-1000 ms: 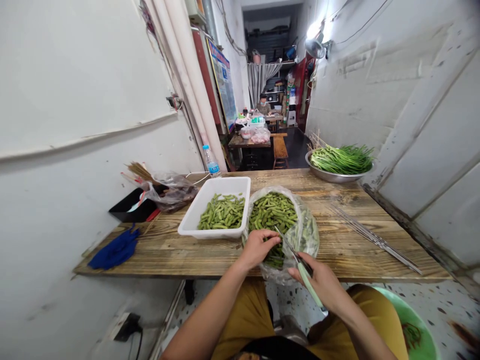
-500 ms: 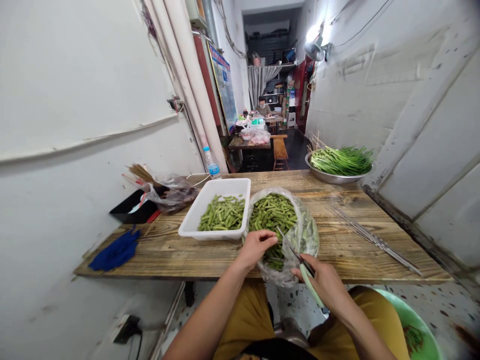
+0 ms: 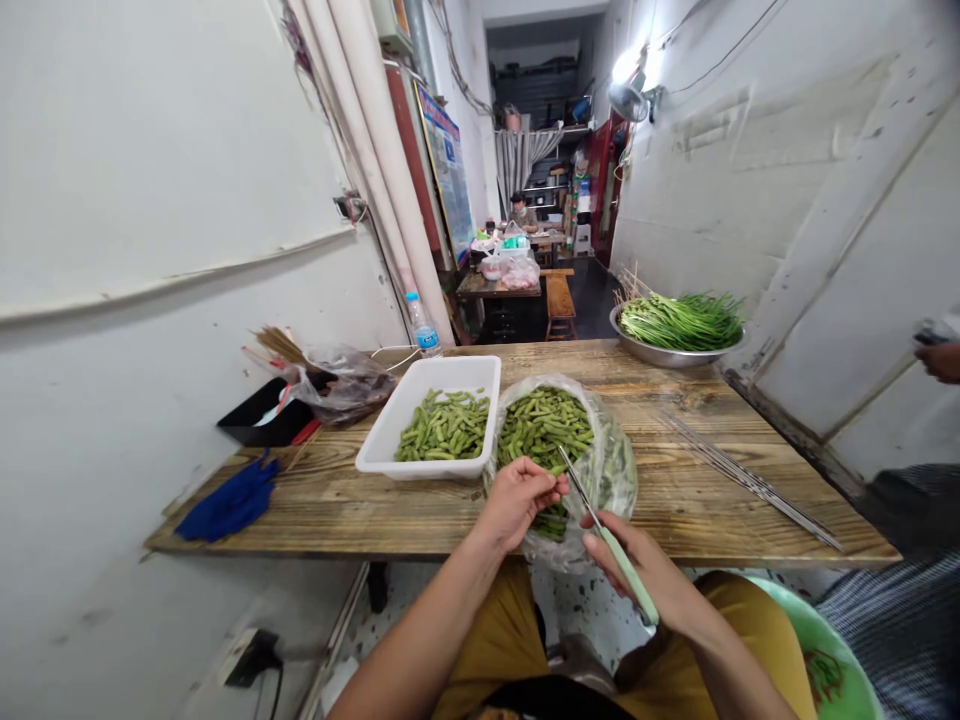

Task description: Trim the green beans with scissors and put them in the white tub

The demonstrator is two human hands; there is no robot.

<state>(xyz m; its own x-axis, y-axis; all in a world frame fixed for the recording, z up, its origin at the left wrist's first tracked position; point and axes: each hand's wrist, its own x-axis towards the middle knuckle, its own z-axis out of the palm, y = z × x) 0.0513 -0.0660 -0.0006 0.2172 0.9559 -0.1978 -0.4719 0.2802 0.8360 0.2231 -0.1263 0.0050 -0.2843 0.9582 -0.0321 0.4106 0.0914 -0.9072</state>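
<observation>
My right hand grips scissors with pale green handles, their blades pointing up and left. Just left of the blade tips, the fingers of my left hand are pinched together on what looks like an edamame pod, mostly hidden by the fingertips. Both hands are over the near side of a clear plastic bag full of green edamame pods. Touching the bag's left side is a white plastic tub with more pods in it.
Metal skewers lie on the wooden table at right. A steel bowl of green stalks stands behind. Blue cloth, black tray and water bottle are left. Another person's hand shows at the right edge, above a green basin.
The scissors have turned in my right hand, and their blades look closer together. My left fingers have shifted slightly right, toward the blades. Another person has appeared at the right edge.
</observation>
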